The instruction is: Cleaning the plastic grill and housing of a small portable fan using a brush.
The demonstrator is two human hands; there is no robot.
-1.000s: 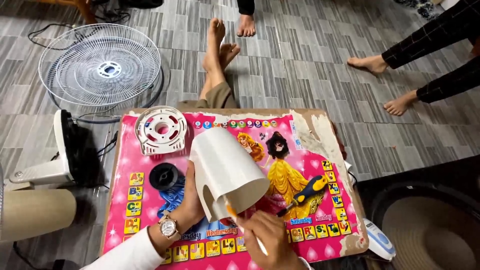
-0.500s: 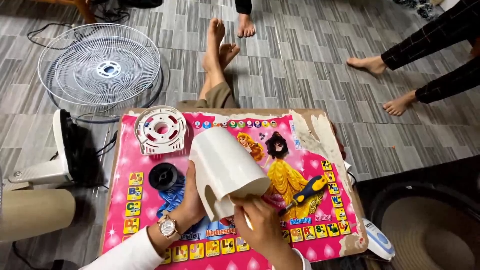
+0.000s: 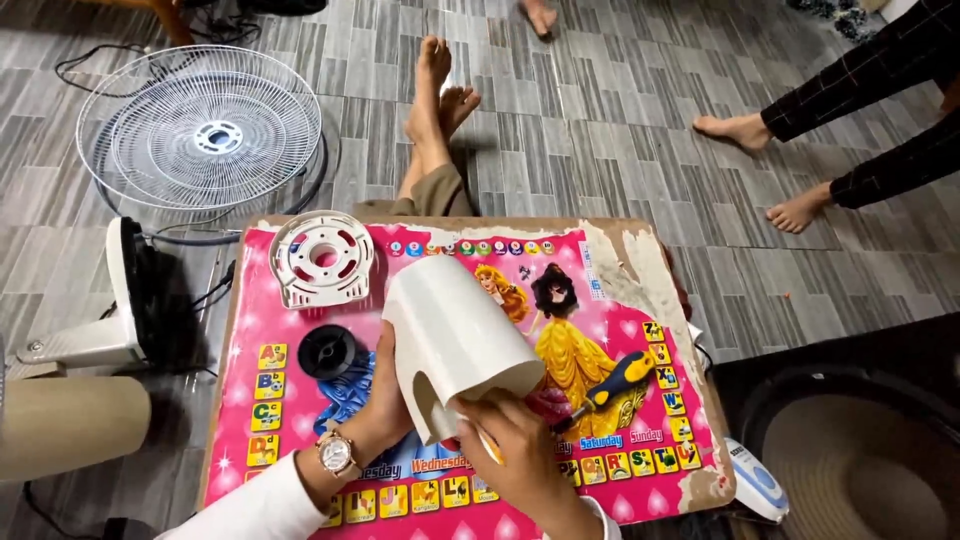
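My left hand (image 3: 385, 400), with a watch on the wrist, grips the side of a white plastic motor cover (image 3: 455, 335) tilted above a small pink picture table (image 3: 600, 470). My right hand (image 3: 515, 455) is closed around a thin tool with an orange handle, pushed against the cover's open lower end; most of the tool is hidden by my fingers. A screwdriver with a blue and yellow handle (image 3: 612, 385) lies on the table to the right of the cover.
A white round slotted plate (image 3: 322, 258) and a black knob (image 3: 326, 351) lie on the table's left part. A wire fan guard (image 3: 200, 135) rests on the floor beyond. A fan base (image 3: 130, 300) lies left. Other people's bare feet (image 3: 740, 128) are nearby.
My right hand moved up from below the cover to its open end, hiding the orange-handled tool. A bare foot at the top edge moved right and farther away.
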